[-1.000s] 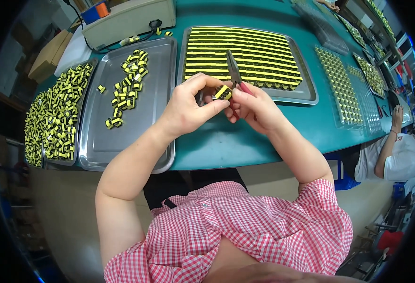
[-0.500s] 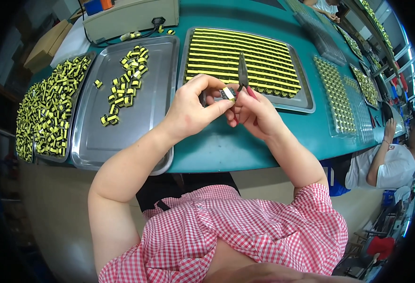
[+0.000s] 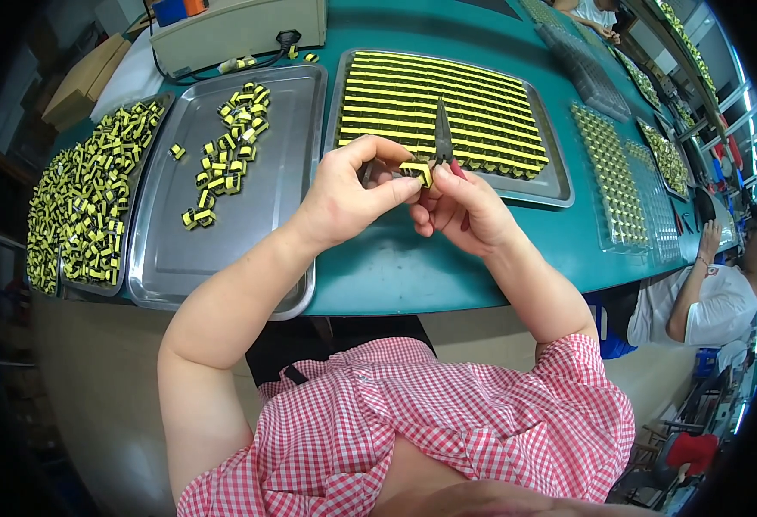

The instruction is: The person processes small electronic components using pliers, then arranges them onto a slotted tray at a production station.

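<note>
Between the thumb and fingers of my left hand (image 3: 348, 189) is a small yellow-and-black transformer (image 3: 416, 172), its yellow side turned up. My right hand (image 3: 471, 207) is closed round the red handles of a pair of pliers (image 3: 443, 136), whose dark jaws point away from me. Its fingertips come up to the transformer's right end; whether they touch it I cannot tell. Beyond my hands a metal tray (image 3: 559, 191) holds similar parts in tight rows with yellow strips showing. On the left, a second metal tray (image 3: 167, 258) carries a loose cluster of them.
A heaped tray of the same parts (image 3: 94, 198) stands at the far left. Behind is a beige box-shaped device (image 3: 241, 34) with a black cable. To the right lie clear plastic trays (image 3: 611, 177) of parts on the green table (image 3: 378, 280). A co-worker in white (image 3: 697, 302) sits at the right.
The transformer has turned in my left fingers: a pale face showed before, a yellow one shows now. My right fingertips have shifted slightly; the pliers stay in that hand.
</note>
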Demonstrator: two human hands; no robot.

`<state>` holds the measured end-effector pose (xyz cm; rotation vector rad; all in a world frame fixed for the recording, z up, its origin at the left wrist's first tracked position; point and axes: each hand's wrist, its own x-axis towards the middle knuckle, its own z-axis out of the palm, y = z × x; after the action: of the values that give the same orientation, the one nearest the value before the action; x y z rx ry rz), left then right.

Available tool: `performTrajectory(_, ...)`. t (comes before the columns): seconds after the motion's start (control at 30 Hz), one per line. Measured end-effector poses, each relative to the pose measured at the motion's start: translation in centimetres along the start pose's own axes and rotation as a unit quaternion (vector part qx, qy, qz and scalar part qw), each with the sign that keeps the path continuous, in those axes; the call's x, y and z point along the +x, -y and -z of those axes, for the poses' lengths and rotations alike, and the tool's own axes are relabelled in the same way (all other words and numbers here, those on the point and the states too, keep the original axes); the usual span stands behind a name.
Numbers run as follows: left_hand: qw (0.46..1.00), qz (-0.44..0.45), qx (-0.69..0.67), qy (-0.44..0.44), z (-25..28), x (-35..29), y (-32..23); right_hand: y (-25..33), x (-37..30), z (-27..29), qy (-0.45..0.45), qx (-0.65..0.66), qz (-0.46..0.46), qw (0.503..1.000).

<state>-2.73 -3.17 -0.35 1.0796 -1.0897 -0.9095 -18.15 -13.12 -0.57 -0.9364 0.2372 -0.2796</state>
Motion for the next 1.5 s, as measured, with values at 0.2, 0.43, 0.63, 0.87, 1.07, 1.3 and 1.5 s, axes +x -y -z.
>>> performTrajectory(0.2, 0.999, 0.033, -0.012, -0.006, -0.2, -0.1, -0.3, -0.2, 0.0, 0.4, -0.007, -0.061, -0.004, 0.998)
performTrajectory(0.43, 0.997, 0.059, 0.039, 0.027, 0.2, -0.1, -0.4, 0.0, -0.1, -0.4, -0.044, -0.05, -0.005, 0.998)
performTrajectory(0.63, 0.996, -0.034, 0.018, -0.079, 0.3, 0.3, -0.2, 0.6, -0.6, -0.1, -0.192, -0.446, 0.099, 0.868)
performTrajectory(0.87, 0.987, -0.039, 0.115, -0.102, 1.0, 0.5, -0.6, 1.1, -1.0, -0.7, -0.252, -0.647, 0.255, 0.673)
performTrajectory(1.07, 0.979, -0.057, 0.146, -0.127, 0.9, 0.5, -0.8, 1.0, -0.9, -0.6, -0.253, -0.671, 0.279, 0.639)
performTrajectory(1.3, 0.978, -0.059, 0.154, -0.131, 0.9, 0.4, -0.7, 0.9, -0.9, -0.4, -0.235, -0.695, 0.305, 0.607)
performTrajectory(1.5, 0.973, -0.067, 0.176, -0.135, 0.8, 0.3, -0.9, 0.9, -0.8, -0.2, -0.231, -0.705, 0.315, 0.592)
